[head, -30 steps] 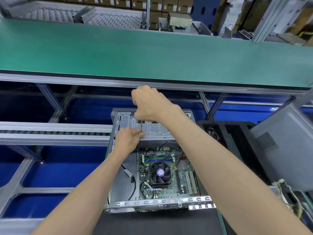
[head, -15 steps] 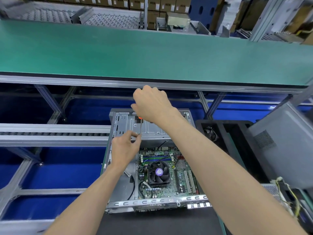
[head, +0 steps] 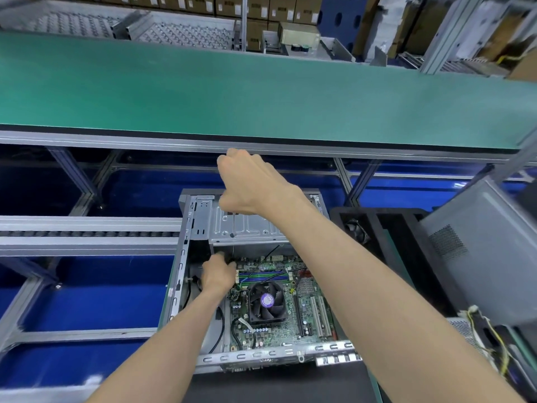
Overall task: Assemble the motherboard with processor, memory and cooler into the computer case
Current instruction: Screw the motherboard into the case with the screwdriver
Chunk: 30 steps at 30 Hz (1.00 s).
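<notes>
The left hand [head: 218,274] has dropped from the metal drive bracket [head: 247,226] to the motherboard [head: 279,303]'s 10 o'clock corner, fingers curled, whether pinching anything I cannot tell. The right hand [head: 250,184], fisted, hovers at 12 o'clock. One computer case [head: 186,257] lies open, long axis 6 to 12 o'clock, holding one motherboard, one cooler fan [head: 267,301].

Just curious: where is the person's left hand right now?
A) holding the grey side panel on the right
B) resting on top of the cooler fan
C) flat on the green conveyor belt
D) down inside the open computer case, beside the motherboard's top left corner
D: the left hand is down inside the computer case, at the motherboard corner near the memory slots, clear of the cooler fan.
</notes>
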Each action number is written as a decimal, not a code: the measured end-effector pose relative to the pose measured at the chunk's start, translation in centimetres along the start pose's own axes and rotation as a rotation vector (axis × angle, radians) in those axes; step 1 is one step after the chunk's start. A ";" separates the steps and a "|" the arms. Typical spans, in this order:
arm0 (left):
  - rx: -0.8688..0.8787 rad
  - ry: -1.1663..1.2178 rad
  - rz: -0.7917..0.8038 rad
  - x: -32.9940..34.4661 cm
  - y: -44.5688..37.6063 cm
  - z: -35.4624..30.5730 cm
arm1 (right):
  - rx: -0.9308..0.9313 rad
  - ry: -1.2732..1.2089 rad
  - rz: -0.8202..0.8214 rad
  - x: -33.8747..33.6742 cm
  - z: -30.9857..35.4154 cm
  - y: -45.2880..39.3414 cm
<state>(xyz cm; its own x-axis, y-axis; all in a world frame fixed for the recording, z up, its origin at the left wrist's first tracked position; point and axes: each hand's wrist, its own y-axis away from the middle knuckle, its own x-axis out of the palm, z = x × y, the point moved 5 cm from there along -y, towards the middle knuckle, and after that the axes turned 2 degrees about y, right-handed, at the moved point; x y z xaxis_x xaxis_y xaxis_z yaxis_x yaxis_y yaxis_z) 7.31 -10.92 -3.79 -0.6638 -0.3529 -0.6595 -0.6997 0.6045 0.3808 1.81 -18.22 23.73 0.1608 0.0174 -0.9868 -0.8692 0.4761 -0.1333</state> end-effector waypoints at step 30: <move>-0.072 0.217 -0.193 1.6 -1.8 1.0 | -0.006 -0.034 -0.121 0.2 0.0 0.3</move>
<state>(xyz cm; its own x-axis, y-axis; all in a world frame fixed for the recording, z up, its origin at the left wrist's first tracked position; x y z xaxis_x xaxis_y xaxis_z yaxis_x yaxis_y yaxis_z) 7.77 -11.84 -6.12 -0.5519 -0.6056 -0.5733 -0.8304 0.4619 0.3116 1.60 -18.06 23.48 0.2801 -0.0103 -0.9599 -0.8454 0.4711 -0.2518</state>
